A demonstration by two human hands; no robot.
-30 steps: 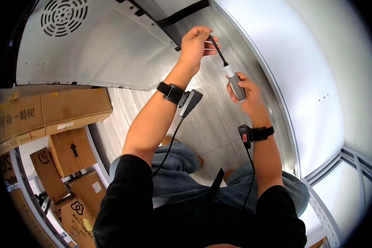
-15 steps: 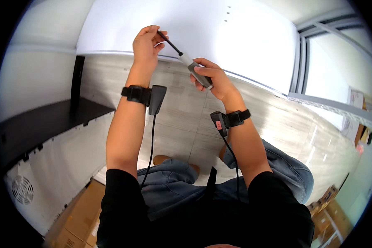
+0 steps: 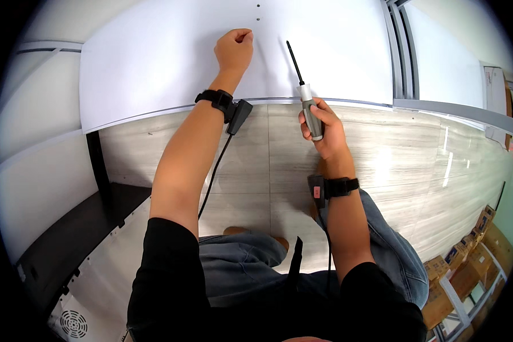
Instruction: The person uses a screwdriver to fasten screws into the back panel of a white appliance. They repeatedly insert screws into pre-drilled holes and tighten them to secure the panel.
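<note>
A screwdriver (image 3: 312, 118) with a grey handle and a long dark shaft is wrapped in the fingers of my right hand (image 3: 329, 131). Its tip points away from me, over a white tabletop (image 3: 342, 62). My left hand (image 3: 233, 48) is over the same surface, thumb and fingers closed together; whatever they may pinch is hidden. Just beyond those fingertips, small dark dots (image 3: 258, 19) lie in a line on the white surface; whether they are screws or holes I cannot tell. Each wrist wears a black strap with a cabled module.
A grey metal frame (image 3: 404, 57) borders the tabletop on the right. At the lower left stands a white cabinet with a black top (image 3: 80, 228) and a round vent. Cardboard boxes (image 3: 461, 268) are stacked at the lower right. Tiled floor (image 3: 245, 154) lies below.
My left hand has left the screwdriver's shaft and moved right, closing beside the dots. My right hand has shifted right and turned the screwdriver more upright in the picture. The view has turned.
</note>
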